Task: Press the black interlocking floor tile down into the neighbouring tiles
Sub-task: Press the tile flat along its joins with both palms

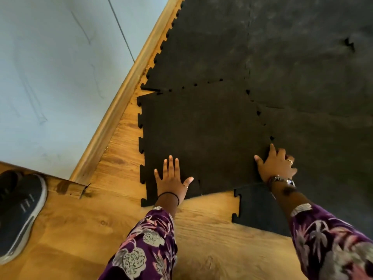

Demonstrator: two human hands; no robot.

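Observation:
The black interlocking floor tile (201, 136) lies on the wooden floor, its toothed left edge free. Its far edge meets a neighbouring tile (201, 53) and its right edge meets another neighbouring tile (323, 142); small gaps show along both seams. My left hand (171, 178) rests flat, fingers spread, on the tile's near left part. My right hand (277, 165) presses with spread fingers on the seam at the tile's near right corner. A further tile (260, 209) lies below that corner, partly under my right arm.
A wooden skirting board (121, 98) runs diagonally along a pale wall (50, 77) on the left. A dark shoe (20, 209) stands at the left edge. Bare wooden floor (201, 229) lies in front of the tiles. Black tiling covers the upper right.

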